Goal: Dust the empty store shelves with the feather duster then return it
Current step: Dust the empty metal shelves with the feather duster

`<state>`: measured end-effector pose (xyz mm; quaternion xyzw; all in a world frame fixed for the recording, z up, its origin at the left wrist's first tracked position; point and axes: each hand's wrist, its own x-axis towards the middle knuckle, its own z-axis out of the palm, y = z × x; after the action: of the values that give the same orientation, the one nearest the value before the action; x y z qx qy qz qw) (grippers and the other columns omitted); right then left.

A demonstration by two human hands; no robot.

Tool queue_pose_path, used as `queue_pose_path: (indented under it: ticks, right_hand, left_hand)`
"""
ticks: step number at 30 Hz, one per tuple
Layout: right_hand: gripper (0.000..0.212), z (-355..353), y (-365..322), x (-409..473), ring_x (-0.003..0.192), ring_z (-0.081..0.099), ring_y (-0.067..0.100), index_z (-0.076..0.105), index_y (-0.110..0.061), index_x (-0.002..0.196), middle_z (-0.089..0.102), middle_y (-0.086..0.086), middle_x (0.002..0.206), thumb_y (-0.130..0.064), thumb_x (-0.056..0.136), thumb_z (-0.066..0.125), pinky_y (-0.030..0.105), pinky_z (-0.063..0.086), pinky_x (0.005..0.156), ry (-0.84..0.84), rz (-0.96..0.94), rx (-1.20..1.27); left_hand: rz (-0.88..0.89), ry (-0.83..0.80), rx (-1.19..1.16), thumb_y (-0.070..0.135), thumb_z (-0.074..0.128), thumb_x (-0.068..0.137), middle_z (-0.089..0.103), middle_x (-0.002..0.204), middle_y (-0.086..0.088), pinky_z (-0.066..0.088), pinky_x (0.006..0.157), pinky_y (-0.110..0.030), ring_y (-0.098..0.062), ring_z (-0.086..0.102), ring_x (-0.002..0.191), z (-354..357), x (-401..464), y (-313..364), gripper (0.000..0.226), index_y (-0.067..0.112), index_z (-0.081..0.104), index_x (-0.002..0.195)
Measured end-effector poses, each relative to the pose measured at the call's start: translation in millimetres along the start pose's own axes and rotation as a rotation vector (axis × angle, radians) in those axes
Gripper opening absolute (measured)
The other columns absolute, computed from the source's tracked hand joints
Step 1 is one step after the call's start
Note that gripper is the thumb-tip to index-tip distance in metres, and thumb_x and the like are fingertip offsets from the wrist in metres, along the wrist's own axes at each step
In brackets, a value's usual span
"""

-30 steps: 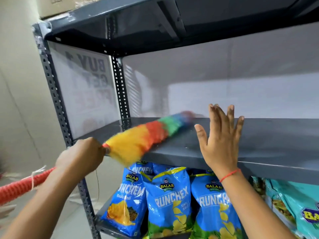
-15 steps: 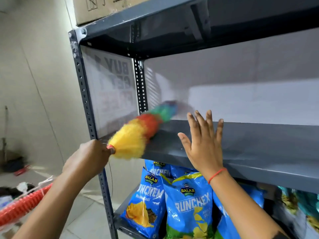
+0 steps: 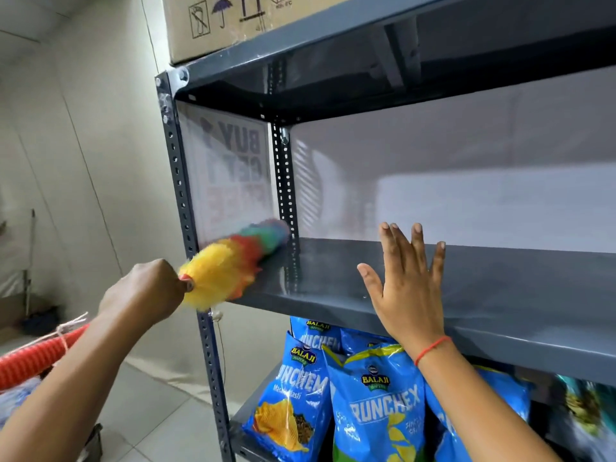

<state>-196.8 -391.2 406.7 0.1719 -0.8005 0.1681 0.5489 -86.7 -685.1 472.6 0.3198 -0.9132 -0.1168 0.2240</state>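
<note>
1. At the left end of the empty dark-grey metal shelf (image 3: 433, 295), your left hand (image 3: 146, 291) is closed round the handle of the rainbow-coloured fluffy feather duster (image 3: 233, 261). Its head lies on the shelf's front left corner, blurred tip by the perforated grey rear upright (image 3: 283, 181).
2. Your right hand (image 3: 410, 288) is open, fingers spread, holding nothing. It looks to rest at the shelf's front edge, but contact is unclear.
3. Judgement: sweeping is mid-way. Keep the head flat & light, and work it into the back corner w/ short strokes.
4. Rest of the shelf to the right likely needs passes too; you'd want the right hand out of the way first.
5. Obstacles: the upright may snag the fluff. The white side panel w/ faint reversed lettering (image 3: 230, 175) closes off the left end.
6. Below, the blue Balaji snack bags (image 3: 373, 411) could catch falling dust.
7. Up top sits a brown cardboard box (image 3: 233, 25), clear of the work.
</note>
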Motion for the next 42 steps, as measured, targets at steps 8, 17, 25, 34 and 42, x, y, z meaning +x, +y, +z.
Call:
queue_pose_path:
  ticks: [8,17,25,34,42]
  right_hand:
    - [0.063,1,-1,0,0.132,0.027,0.038,0.032,-0.007,0.138,0.049,0.018,0.135,-0.053,0.097,0.019,0.060,0.009,0.106,-0.003,0.000,-0.035]
    - [0.062,1,0,-1,0.133,0.028,0.037,0.032,-0.007,0.138,0.050,0.017,0.134,-0.053,0.098,0.017,0.060,0.010,0.106,-0.009,0.017,-0.050]
    - [0.061,-3,3,-4,0.135,0.022,0.033,0.031,-0.010,0.138,0.048,0.014,0.137,-0.054,0.098,0.016,0.059,0.010,0.106,0.053,0.067,-0.025]
    - [0.061,-39,52,-6,0.138,0.012,0.031,0.022,-0.012,0.142,0.037,0.014,0.145,-0.054,0.098,0.019,0.056,0.004,0.107,0.207,0.200,-0.057]
    - [0.061,-84,111,-23,0.137,0.015,0.035,0.020,-0.010,0.141,0.036,0.017,0.144,-0.053,0.098,0.021,0.055,0.001,0.107,0.334,0.295,-0.206]
  left_hand:
    - [0.097,0.060,0.100,0.037,0.053,0.093,0.066,0.098,-0.019,0.043,0.071,-0.031,-0.035,0.064,0.090,11,-11,19,0.029,0.011,0.066,0.091]
    - [0.177,0.037,0.073,0.041,0.052,0.092,0.065,0.089,-0.016,0.047,0.069,-0.032,-0.035,0.065,0.084,24,-13,24,0.031,0.016,0.068,0.084]
    - [0.239,0.023,0.094,0.034,0.052,0.094,0.065,0.087,-0.015,0.045,0.065,-0.029,-0.032,0.063,0.078,29,-6,37,0.029,0.011,0.069,0.098]
    - [0.587,-0.107,0.097,0.040,0.050,0.093,0.058,0.067,-0.010,0.047,0.067,-0.033,-0.036,0.066,0.091,24,-14,96,0.037,0.016,0.069,0.072]
    - [0.924,-0.201,0.010,0.041,0.053,0.092,0.062,0.061,0.006,0.046,0.058,-0.026,-0.011,0.057,0.060,43,-22,144,0.024,0.029,0.074,0.094]
